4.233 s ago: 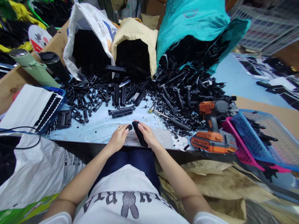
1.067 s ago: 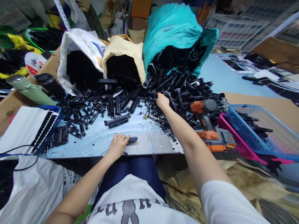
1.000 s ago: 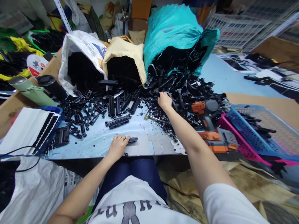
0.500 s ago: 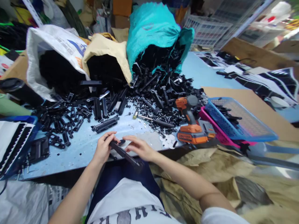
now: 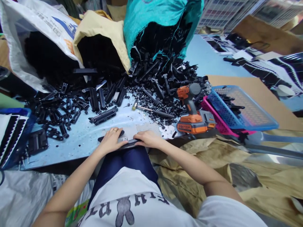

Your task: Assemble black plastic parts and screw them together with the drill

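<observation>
Both my hands rest at the near edge of the light blue table (image 5: 78, 142). My left hand (image 5: 110, 141) lies with curled fingers over a small black plastic part (image 5: 121, 133) and one end of a long black plastic bar (image 5: 129, 143). My right hand (image 5: 147, 140) presses down on the other end of that bar, fingers closed over it. The bar lies flat along the table edge between the two hands. A ring shows on my left hand.
A large heap of black plastic parts (image 5: 163, 85) spills from a teal sack (image 5: 153, 19); white (image 5: 35, 28) and beige (image 5: 99, 28) sacks stand left. An orange cordless drill (image 5: 193, 110), a hammer (image 5: 151, 111), and blue (image 5: 241, 107) and pink baskets sit right.
My right hand came back from the heap with a long black bar. Both hands brought it down flat onto the table edge, where they now press on it.
</observation>
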Demonstrator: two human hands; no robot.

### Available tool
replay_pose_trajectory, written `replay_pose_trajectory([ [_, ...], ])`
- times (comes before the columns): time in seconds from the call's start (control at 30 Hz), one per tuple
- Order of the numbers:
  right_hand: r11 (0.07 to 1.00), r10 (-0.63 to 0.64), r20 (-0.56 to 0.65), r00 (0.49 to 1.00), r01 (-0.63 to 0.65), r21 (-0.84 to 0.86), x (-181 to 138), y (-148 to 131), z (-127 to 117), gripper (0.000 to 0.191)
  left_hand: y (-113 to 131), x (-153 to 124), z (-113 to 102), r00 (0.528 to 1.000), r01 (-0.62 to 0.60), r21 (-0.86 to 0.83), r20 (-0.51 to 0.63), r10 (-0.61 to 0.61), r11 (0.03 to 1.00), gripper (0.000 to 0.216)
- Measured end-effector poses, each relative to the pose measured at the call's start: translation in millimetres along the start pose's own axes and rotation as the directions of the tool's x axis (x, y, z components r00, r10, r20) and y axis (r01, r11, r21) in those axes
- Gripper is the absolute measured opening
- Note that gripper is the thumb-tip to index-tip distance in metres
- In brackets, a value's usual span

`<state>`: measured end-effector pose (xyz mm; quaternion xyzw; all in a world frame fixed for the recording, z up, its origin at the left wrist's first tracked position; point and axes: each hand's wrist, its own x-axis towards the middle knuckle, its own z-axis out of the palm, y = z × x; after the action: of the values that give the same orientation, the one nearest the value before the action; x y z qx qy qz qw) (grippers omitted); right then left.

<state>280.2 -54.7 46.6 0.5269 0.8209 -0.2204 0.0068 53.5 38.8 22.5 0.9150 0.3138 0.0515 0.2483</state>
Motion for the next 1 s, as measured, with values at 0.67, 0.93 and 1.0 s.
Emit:
replay_pose_trajectory([
  [0.67, 0.950, 0.026, -0.154, 0.988, -0.073, -0.303, 17, -31, -14, 0.035, -12, -19, 23, 0.963, -0.076, 0.068, -0.254, 0.091, 0.995, 0.041],
  [0.93, 0.997, -0.021, -0.241, 0.970, 0.002, -0.077, 2, 19, 19, 0.043, 6, 47, 5, 0.988, -0.133, 0.071, -0.069, 0.138, 0.989, 0.043],
  [1.0, 0.999, 0.006, -0.253, 0.967, -0.017, -0.039, -4, 26, 26, 0.043, 7, 92, -2, 0.988, -0.038, 0.091, -0.148, 0.052, 0.995, 0.035],
])
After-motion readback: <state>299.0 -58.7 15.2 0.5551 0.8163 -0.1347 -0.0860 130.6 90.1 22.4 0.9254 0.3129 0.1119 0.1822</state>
